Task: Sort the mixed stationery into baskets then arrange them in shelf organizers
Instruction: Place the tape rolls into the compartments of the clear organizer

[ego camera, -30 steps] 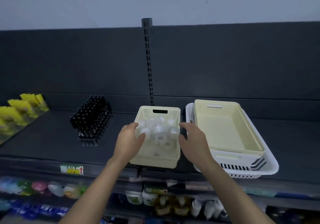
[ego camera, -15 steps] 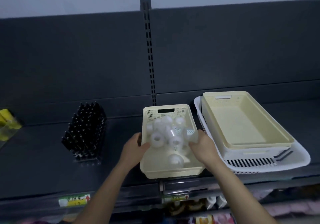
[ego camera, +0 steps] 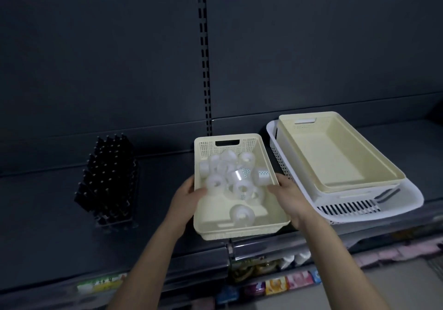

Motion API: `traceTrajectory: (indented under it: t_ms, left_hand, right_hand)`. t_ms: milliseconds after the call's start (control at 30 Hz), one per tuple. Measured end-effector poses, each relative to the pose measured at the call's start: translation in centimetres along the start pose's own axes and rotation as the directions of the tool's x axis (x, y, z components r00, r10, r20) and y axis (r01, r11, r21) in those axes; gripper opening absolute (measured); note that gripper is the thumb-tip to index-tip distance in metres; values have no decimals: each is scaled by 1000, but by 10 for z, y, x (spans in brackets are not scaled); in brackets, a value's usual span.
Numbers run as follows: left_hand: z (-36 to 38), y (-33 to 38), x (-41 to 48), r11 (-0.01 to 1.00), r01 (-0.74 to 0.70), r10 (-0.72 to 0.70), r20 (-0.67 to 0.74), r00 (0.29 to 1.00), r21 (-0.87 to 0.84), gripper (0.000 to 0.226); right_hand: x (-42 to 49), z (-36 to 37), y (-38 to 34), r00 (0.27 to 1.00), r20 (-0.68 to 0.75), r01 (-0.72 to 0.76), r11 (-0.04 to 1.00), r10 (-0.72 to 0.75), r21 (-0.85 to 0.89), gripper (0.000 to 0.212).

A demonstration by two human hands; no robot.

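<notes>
In the head view, the left hand (ego camera: 185, 196) and the right hand (ego camera: 287, 197) each grip a long side of the cream basket (ego camera: 239, 234), thumbs hooked over the rim and fingers curled round the outer walls. The basket holds the tape rolls (ego camera: 242, 188), and its front wall now reaches the front lip of the dark shelf (ego camera: 48, 213). A second ago it stood further back with the hands only closing on its sides; since then it has come forward and looks a little tilted. Most rolls are bunched toward the back, and one lies alone near the front. I cannot tell whether its base is still touching the shelf. The view has also swung right, so the yellow goods at the far left are gone from sight. The black pen rack (ego camera: 107, 180) stands well to the left, and a cream tray (ego camera: 335, 156) nested in a white basket (ego camera: 395, 204) sits just beside the right hand. Sorting of the tape looks finished; the basket seems to be on its way out for arranging, and the loose rolls may slide if it tips.
</notes>
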State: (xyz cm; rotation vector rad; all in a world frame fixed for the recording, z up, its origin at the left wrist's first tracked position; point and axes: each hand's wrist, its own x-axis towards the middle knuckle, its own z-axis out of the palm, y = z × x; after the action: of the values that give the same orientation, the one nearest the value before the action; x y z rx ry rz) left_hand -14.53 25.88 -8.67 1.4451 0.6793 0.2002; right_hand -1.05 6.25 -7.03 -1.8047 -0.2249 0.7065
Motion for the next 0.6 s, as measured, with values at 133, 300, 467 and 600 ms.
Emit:
traceTrajectory:
  t_ms: [133,300,467,600]
  left_hand:
    - [2,1,-3,998,2,-1,20,1000,-56,30]
    - [0,-2,-12,997,1,-1,-2,1000,-81,27]
    - [-4,6,-25,996,-40,39,-8,999,-80,29]
    - [-6,22,-41,995,-93,91,-27,995,-44,35]
  right_hand:
    - [-4,2,-3,998,64,9,992,-17,122,38]
    - [-15,4,1,997,63,28,987,-39,158,39]
    - [-31,8,-9,994,27,104,979,-110,174,46]
    - [-48,3,-18,987,-4,158,974,-159,165,54]
